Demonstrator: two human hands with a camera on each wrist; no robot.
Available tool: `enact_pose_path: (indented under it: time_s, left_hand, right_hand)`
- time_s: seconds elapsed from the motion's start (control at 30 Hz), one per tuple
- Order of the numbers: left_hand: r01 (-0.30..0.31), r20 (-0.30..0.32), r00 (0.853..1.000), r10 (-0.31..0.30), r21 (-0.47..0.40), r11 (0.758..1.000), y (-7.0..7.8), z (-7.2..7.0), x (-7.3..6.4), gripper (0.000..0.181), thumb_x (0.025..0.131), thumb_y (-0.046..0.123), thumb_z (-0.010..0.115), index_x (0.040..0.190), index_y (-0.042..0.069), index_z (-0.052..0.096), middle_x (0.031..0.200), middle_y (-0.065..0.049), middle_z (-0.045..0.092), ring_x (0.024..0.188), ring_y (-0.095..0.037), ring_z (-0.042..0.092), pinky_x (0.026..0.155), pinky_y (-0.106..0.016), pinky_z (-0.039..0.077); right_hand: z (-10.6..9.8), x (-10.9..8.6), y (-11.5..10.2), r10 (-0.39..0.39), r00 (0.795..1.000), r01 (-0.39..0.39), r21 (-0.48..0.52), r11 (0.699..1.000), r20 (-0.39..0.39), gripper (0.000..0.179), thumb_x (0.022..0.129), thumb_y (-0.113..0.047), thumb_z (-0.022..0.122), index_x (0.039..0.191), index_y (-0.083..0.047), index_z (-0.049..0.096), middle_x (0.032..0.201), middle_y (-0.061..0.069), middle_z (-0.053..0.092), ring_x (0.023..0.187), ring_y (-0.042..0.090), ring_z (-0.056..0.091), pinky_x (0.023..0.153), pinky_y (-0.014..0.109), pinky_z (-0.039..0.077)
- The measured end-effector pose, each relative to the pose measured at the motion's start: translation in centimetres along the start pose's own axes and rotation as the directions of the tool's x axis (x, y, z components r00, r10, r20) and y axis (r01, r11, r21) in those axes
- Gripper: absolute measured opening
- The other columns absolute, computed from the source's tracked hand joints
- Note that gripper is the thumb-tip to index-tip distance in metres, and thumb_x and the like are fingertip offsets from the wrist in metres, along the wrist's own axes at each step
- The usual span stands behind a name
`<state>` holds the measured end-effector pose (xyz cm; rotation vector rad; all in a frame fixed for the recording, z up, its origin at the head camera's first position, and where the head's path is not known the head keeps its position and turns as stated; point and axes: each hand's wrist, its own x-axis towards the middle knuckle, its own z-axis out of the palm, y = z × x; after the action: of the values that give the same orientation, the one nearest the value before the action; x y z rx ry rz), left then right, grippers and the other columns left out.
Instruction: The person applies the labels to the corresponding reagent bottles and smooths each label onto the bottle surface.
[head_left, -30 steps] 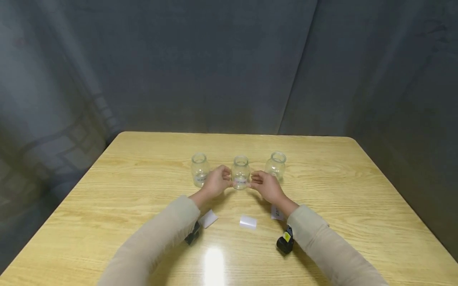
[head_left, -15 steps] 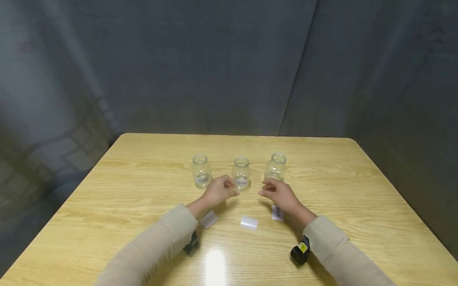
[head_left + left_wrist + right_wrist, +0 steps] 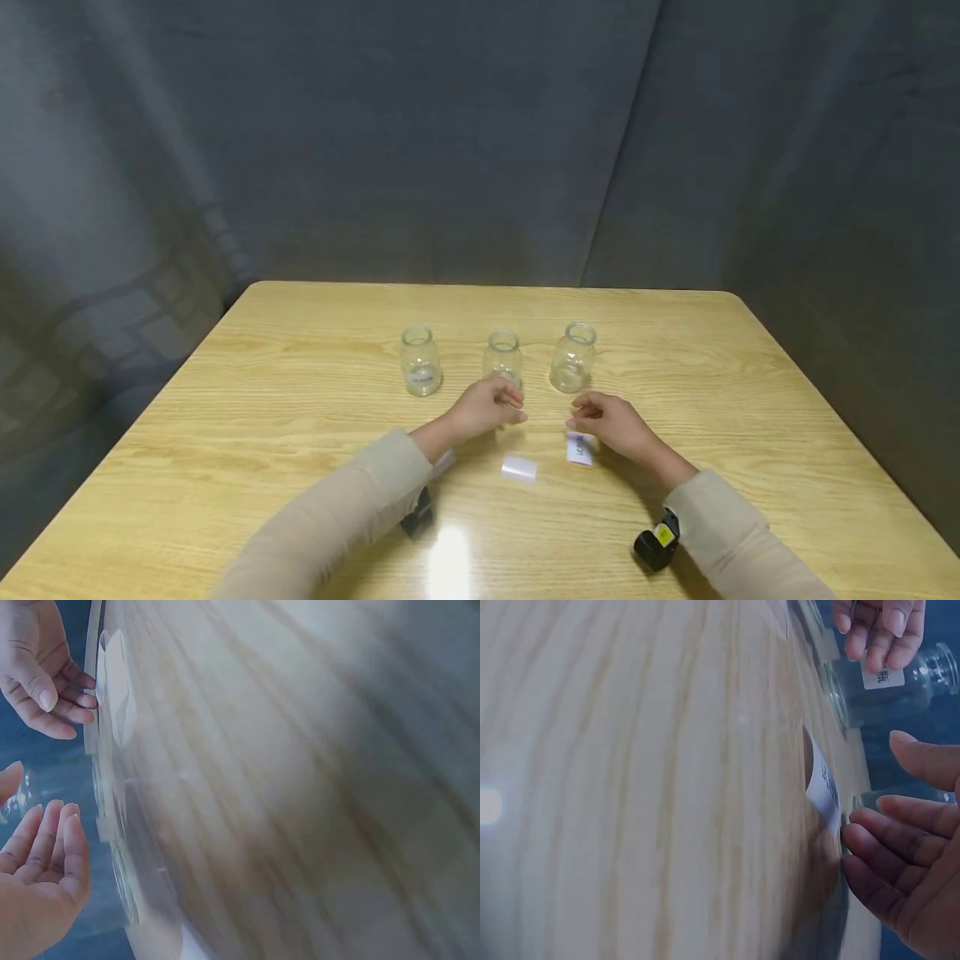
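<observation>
Three clear glass jars stand in a row: a left jar (image 3: 420, 354) with a printed white label, a middle jar (image 3: 501, 354) and a right jar (image 3: 574, 354) showing no label. My left hand (image 3: 486, 408) is in front of the middle jar, hiding its lower part; its fingers are loosely bent around nothing. In the right wrist view a printed label (image 3: 883, 678) shows on a jar behind that hand. My right hand (image 3: 613, 425) hovers by a printed paper slip (image 3: 580, 449), fingers relaxed and holding nothing. That slip (image 3: 823, 780) curls up from the table in the right wrist view.
A blank-looking white slip (image 3: 519, 468) lies in front of the middle jar. Another slip (image 3: 444, 462) is partly covered by the left forearm. All rest on a wooden table (image 3: 300, 375), with a dark grey curtain (image 3: 450, 150) behind it.
Both hands have let go of the middle jar and drawn back toward me. The left hand has shifted slightly right; the right hand has moved right, toward the printed slip. The jars stay put.
</observation>
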<state>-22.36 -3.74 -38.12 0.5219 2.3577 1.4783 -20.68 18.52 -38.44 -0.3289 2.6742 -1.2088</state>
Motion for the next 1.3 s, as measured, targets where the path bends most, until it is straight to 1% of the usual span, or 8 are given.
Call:
enact_pose_path:
  time_s: [0.27,0.43,0.57,0.77,0.93,1.03,1.17,1.3]
  left_hand:
    - [0.016,0.025,1.000,-0.015,-0.054,0.998,0.2,1.4,0.8,0.026,0.075,0.006,0.064,0.097,-0.004,0.054,0.084,-0.004,0.055,0.077,-0.015,0.052,0.067,-0.024,0.047]
    - [0.034,0.073,0.997,-0.028,-0.090,0.995,0.2,2.3,1.2,0.027,0.075,0.006,0.065,0.097,-0.004,0.053,0.084,-0.005,0.055,0.075,-0.014,0.052,0.067,-0.024,0.047]
    - [0.043,0.120,0.992,-0.038,-0.045,0.998,0.6,2.9,1.2,0.027,0.075,0.010,0.065,0.096,-0.001,0.053,0.085,-0.002,0.055,0.078,-0.014,0.053,0.070,-0.024,0.045]
    - [0.022,0.183,0.983,-0.029,0.040,0.999,1.3,3.7,1.3,0.027,0.075,0.011,0.065,0.097,0.000,0.054,0.087,-0.002,0.057,0.079,-0.012,0.054,0.070,-0.022,0.045]
    - [0.000,0.177,0.984,-0.011,0.058,0.998,1.5,3.9,1.5,0.025,0.075,0.009,0.064,0.097,0.000,0.054,0.088,-0.004,0.057,0.078,-0.010,0.054,0.069,-0.019,0.045]
    - [-0.011,0.161,0.987,0.004,0.041,0.999,1.6,4.0,1.7,0.022,0.076,0.006,0.063,0.096,0.000,0.054,0.087,-0.002,0.057,0.078,-0.010,0.053,0.069,-0.018,0.045]
    - [-0.021,0.095,0.995,0.022,-0.010,1.000,1.6,4.0,1.9,0.018,0.076,0.002,0.061,0.093,0.001,0.055,0.083,-0.002,0.056,0.077,-0.011,0.052,0.068,-0.019,0.044]
    - [-0.020,0.026,0.999,0.022,-0.067,0.998,1.6,3.9,2.1,0.015,0.076,0.000,0.060,0.090,0.000,0.055,0.080,-0.004,0.055,0.073,-0.012,0.052,0.064,-0.020,0.045]
  right_hand:
    - [-0.3,-0.8,0.1,0.026,0.998,-0.022,-0.062,0.998,0.063,0.033,0.072,-0.008,0.067,0.101,0.005,0.057,0.085,0.005,0.056,0.077,0.017,0.049,0.064,0.028,0.043]
    - [-0.2,-0.9,0.4,0.025,0.997,-0.016,-0.122,0.992,0.071,0.027,0.068,-0.009,0.071,0.090,0.002,0.059,0.079,0.003,0.052,0.073,0.015,0.046,0.061,0.027,0.041]
    - [0.1,-0.8,0.4,-0.013,0.997,0.025,-0.170,0.985,0.071,0.022,0.065,-0.004,0.072,0.081,-0.001,0.057,0.075,0.003,0.048,0.070,0.015,0.044,0.059,0.027,0.040]
    - [0.6,-0.9,0.3,-0.018,0.998,0.028,-0.177,0.984,0.054,0.024,0.064,0.004,0.070,0.074,-0.003,0.049,0.070,0.003,0.045,0.066,0.015,0.041,0.056,0.027,0.038]
    - [1.0,-0.7,0.4,-0.041,0.998,0.047,-0.138,0.989,0.047,0.021,0.070,0.009,0.062,0.073,-0.005,0.046,0.067,0.001,0.044,0.063,0.014,0.041,0.052,0.025,0.036]
    - [0.9,-0.5,0.3,-0.048,0.999,0.049,-0.066,0.997,0.019,0.016,0.075,0.009,0.057,0.075,-0.003,0.046,0.067,0.003,0.044,0.061,0.014,0.041,0.049,0.023,0.036]
    - [0.8,-0.1,-0.2,-0.043,0.997,0.046,0.049,0.998,-0.065,0.010,0.080,0.008,0.052,0.079,-0.001,0.047,0.071,0.006,0.047,0.060,0.015,0.043,0.046,0.023,0.038]
    - [0.8,0.1,-0.7,-0.054,0.991,0.065,0.088,0.994,-0.127,0.007,0.080,0.007,0.052,0.083,0.001,0.050,0.075,0.008,0.049,0.067,0.016,0.045,0.054,0.024,0.039]
